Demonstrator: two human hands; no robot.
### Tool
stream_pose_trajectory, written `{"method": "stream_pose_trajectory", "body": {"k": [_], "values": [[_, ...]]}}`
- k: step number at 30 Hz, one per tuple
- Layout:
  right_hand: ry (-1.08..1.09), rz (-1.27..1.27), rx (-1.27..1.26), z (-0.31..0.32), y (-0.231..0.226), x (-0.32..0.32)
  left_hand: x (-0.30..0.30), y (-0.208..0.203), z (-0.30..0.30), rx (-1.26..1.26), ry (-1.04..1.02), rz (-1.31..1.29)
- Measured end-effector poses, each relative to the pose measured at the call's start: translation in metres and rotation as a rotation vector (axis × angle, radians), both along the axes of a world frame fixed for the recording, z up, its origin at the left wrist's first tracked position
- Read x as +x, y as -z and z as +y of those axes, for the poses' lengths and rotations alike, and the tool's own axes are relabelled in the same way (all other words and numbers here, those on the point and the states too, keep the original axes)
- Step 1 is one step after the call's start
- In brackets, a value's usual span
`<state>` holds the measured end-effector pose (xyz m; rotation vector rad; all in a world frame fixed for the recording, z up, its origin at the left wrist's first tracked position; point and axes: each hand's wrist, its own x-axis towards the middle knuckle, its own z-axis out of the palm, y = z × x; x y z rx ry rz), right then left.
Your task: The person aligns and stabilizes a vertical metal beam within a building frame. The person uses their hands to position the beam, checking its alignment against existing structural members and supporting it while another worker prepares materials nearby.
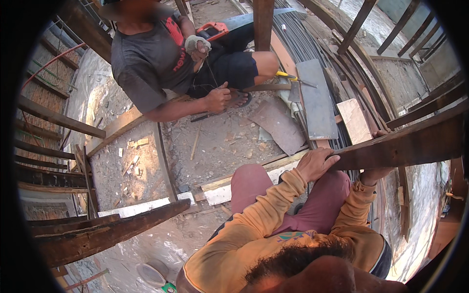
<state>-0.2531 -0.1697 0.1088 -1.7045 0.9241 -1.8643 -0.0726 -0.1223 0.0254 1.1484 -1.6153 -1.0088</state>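
A dark, rough wooden beam (405,149) runs from in front of my knees toward the right edge. My left hand (315,164) is closed on its near end, the thumb lying along the wood. Farther along, my right hand (375,176) wraps round the beam from below, and its fingertips show over the top edge. Most of the right palm is hidden behind the wood. Just beyond the beam lies a short pale board (354,121). A long grey plank (317,100) is to its left.
A co-worker (151,68) sits ahead with thin wire between a gloved and a bare hand. Nearby are a handsaw (212,31), a hatchet (295,92) and a yellow-handled cutting tool (288,75). Upright posts (264,24) and a dark beam (112,232) at left stand around.
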Motion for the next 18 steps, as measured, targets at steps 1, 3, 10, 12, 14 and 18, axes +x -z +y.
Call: {"method": "stream_pose_trajectory", "body": {"k": [1,3,10,12,14,18], "values": [[-0.048,-0.038,0.005,-0.002,0.003,-0.005,0.000,0.000,0.000,0.002,-0.002,0.001],[-0.085,-0.064,0.012,-0.005,0.006,-0.009,0.001,-0.001,0.000,0.024,0.019,-0.011],[0.035,-0.021,0.090,0.001,0.008,-0.010,0.004,0.001,0.001,0.063,0.059,-0.033],[-0.014,-0.058,0.097,0.002,0.006,-0.010,0.004,0.001,0.001,0.066,0.063,-0.032],[-0.221,-0.226,0.076,0.000,0.007,-0.015,0.005,-0.001,0.001,0.070,0.073,-0.032],[-0.170,-0.176,0.064,-0.004,0.008,-0.015,0.009,-0.003,0.002,0.082,0.090,-0.015]]}}
